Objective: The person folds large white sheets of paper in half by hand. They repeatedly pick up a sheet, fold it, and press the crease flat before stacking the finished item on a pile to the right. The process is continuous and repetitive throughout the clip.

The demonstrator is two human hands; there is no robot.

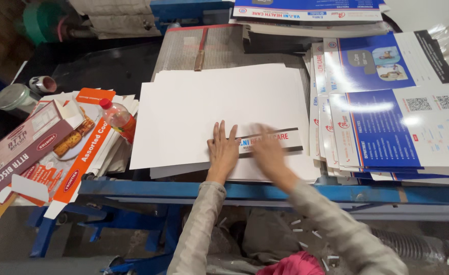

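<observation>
With our left hand (223,148) pressed flat and open on the white sheet stack (219,107) and our blurred right hand (266,148) flat over a printed strip (280,141), we judge the sheets could skew or slide off the cluttered blue table (194,190) above the littered floor (10,239).

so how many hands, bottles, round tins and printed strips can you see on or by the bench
hands: 2, left hand flat on the white sheets, right hand blurred over the printed strip
bottles: 1, red-capped bottle
round tins: 2, and
printed strips: 1
total: 6
</observation>
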